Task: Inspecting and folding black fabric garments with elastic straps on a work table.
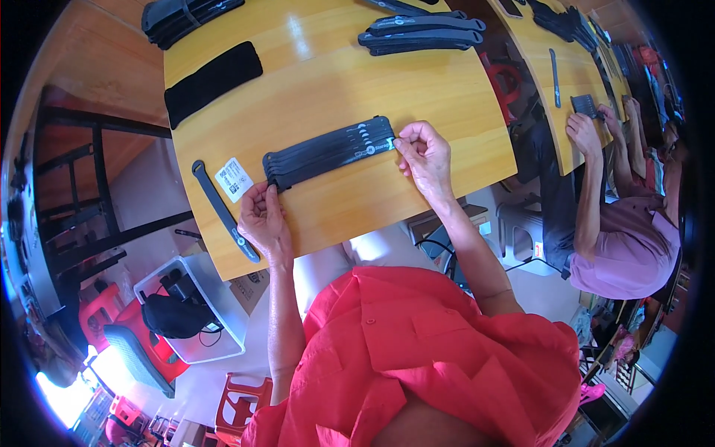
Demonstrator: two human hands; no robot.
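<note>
A fanned row of dark grey straps (328,153) with slotted ends and white print lies across the table in front of me. My left hand (262,220) pinches the slotted left end of the row. At the opposite end, my right hand (424,160) has its thumb and fingertips closed on the strap tips. Left of the row, a white printed label (234,179) lies flat. Beside that, along the table's left edge, rests a single loose strap (225,211), its slotted end pointing away from me.
Farther back on the wooden table (320,82) lie a black fabric strip (214,83), a strap stack (421,33) and a banded bundle (190,18). A plastic bin (223,328) stands below left. At the right, a co-worker's hands (585,132) hold a small dark strap piece (585,106).
</note>
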